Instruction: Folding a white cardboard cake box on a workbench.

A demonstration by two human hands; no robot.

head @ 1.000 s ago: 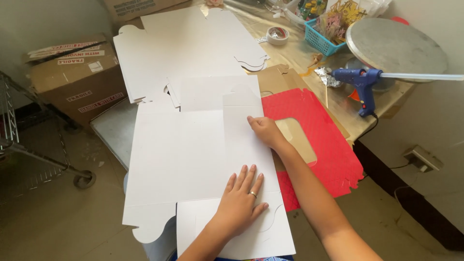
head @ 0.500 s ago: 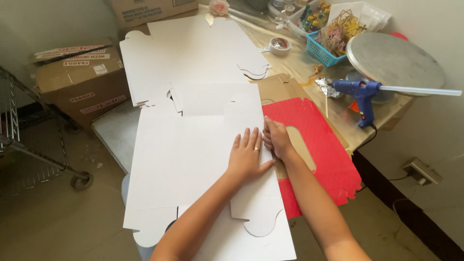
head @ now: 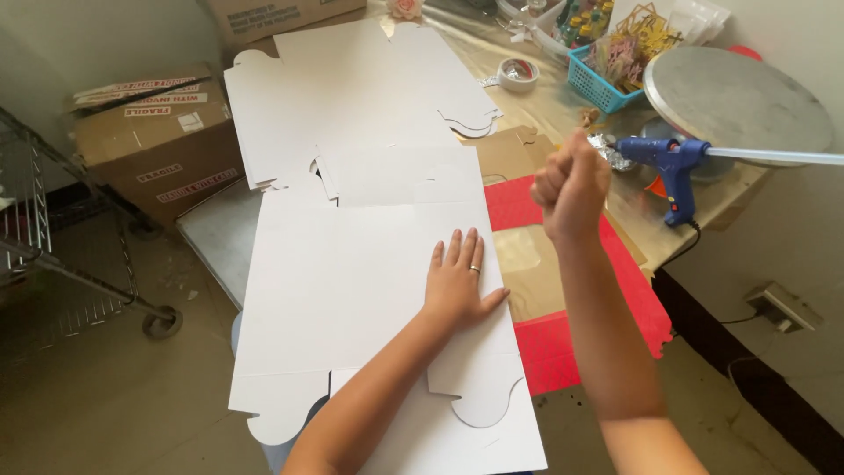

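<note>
L hand (head: 459, 283) lies flat, fingers spread and together-ish, palm down on the white card sheet (head: 352, 281) in centre frame; a ring shows on one finger. It presses near the sheet's right edge, w/ thumb pointing toward that edge. R hand (head: 571, 186) is up in the air, centre-right of frame, curled into a closed fist, holding nothing that can be seen, well clear of the sheet.

The sheet is a flat die-cut box blank: long straight left edge, scalloped tabs at bottom left and bottom centre, a round-cut flap near the L wrist. Another white sheet (head: 466, 440) pokes out under it at bottom. A stack of similar blanks (head: 352, 88) sits at upper centre, its near edge overlapping the top of the pressed sheet.

Right of the sheet's edge: a red mat (head: 615, 290) w/ a brown card piece (head: 519, 264) on it, touching the sheet. Upper right: blue glue gun (head: 668, 167) standing near the table edge, round metal tray (head: 734, 92), blue basket (head: 607, 79), tape roll (head: 517, 74).

Open room: bare floor at lower left and lower right. Cardboard box (head: 158, 149) and wire cart (head: 53, 255) crowd the left side.
</note>
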